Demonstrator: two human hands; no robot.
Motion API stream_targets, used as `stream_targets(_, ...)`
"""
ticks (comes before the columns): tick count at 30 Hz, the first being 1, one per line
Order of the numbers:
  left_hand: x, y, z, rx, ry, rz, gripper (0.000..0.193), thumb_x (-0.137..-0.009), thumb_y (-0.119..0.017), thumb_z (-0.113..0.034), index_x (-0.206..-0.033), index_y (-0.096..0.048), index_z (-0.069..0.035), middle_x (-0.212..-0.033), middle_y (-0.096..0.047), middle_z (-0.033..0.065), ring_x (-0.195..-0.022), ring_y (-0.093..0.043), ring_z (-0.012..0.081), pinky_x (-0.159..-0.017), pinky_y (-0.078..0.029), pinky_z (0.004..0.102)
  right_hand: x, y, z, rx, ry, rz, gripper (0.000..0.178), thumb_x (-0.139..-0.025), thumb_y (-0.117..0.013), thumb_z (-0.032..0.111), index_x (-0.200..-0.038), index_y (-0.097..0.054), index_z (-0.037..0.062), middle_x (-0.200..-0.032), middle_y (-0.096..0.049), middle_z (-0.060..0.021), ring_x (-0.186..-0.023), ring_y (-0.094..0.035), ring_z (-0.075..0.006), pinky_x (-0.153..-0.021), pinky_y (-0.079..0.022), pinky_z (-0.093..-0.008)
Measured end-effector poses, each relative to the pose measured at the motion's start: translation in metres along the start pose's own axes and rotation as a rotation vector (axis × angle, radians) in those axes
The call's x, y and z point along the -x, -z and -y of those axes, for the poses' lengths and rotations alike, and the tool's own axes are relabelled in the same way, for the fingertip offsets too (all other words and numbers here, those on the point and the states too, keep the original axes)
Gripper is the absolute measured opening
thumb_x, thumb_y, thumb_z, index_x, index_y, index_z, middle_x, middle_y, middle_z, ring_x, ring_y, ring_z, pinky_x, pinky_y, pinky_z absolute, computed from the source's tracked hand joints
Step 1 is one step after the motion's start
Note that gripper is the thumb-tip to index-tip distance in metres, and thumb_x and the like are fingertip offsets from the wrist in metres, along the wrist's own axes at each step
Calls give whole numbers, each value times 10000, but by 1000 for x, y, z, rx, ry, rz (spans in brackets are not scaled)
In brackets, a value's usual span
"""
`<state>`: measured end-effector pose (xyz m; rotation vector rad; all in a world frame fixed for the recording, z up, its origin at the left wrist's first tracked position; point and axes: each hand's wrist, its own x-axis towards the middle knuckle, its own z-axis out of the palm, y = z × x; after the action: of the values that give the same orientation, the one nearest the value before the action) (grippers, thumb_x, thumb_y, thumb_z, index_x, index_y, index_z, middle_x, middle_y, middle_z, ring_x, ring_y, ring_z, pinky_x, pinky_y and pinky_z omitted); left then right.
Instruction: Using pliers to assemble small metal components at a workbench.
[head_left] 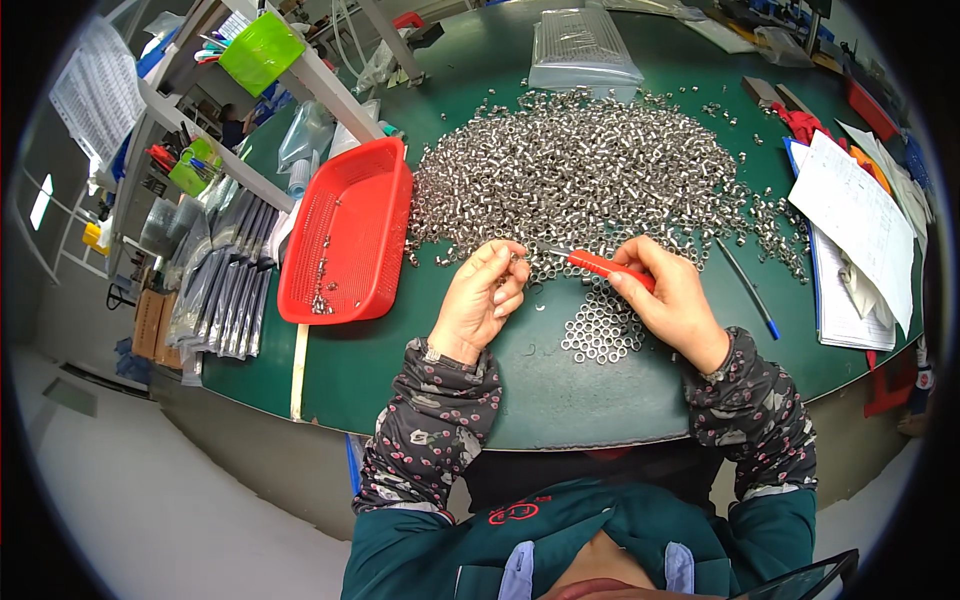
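Note:
My left hand (485, 290) is closed, with thumb and forefinger pinched on a small metal piece that the fingers mostly hide. In my right hand (672, 300) is a red-handled hand tool (598, 265) with a thin metal tip. That tip points left, close to the left fingertips; whether it touches the piece I cannot tell. Beyond both hands spreads a large heap of short silvery metal rings (580, 160). Between the hands, nearer to me, a flat patch of rings (605, 335) lies in a single layer on the green table (540, 410).
A red plastic basket (388, 230) with a few metal pieces inside stands at the left. A blue-tipped pen (748, 290) and papers (860, 220) lie at the right. At the back is a bagged stack (585, 45); packed bags (225, 280) lie at the left edge.

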<state>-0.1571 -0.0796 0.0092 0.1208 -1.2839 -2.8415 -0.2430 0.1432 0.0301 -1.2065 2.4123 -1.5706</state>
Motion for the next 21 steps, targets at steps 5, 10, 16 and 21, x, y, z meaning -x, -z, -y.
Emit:
stream_targets(5, 1, 3, 0, 75, 36, -19, 191, -935, -408, -146, -1003, -534, -21, -747, -570, 61, -436, -330, 52, -356, -262, 170, 1, 0, 1, -8, 5, 4, 174, -804, -608, 135, -904, -545, 7, -720, -589, -77, -635, -558, -134, -578, -436, -259)
stream_targets(10, 2, 1, -1, 71, 52, -40, 187, -935, -423, -166, -979, -540, -27, -739, -572, 85, -426, -346, 49, -350, -269, 169, 1, 1, 1, -20, -25, 6, 197, -791, -621, 186, -883, -543, 31, -744, -608, -105, -647, -604, -236, -580, -464, -314)
stream_targets(16, 3, -5, -1, -4, 15, -68, 260, -950, -394, -292, -868, -492, -66, -760, -559, 137, -461, -358, 60, -355, -271, 168, -2, 3, -1, -54, -45, -15, 183, -799, -614, 165, -890, -547, 21, -721, -609, -104, -624, -603, -205, -565, -456, -295)
stream_targets(21, 4, -18, 0, -463, -9, -163, 112, -883, -539, -167, -876, -533, -56, -709, -535, 29, -503, -394, 39, -406, -303, 178, -3, 6, 2, -128, -57, -75, 183, -798, -622, 155, -887, -550, 12, -683, -601, -86, -596, -588, -156, -548, -444, -269)
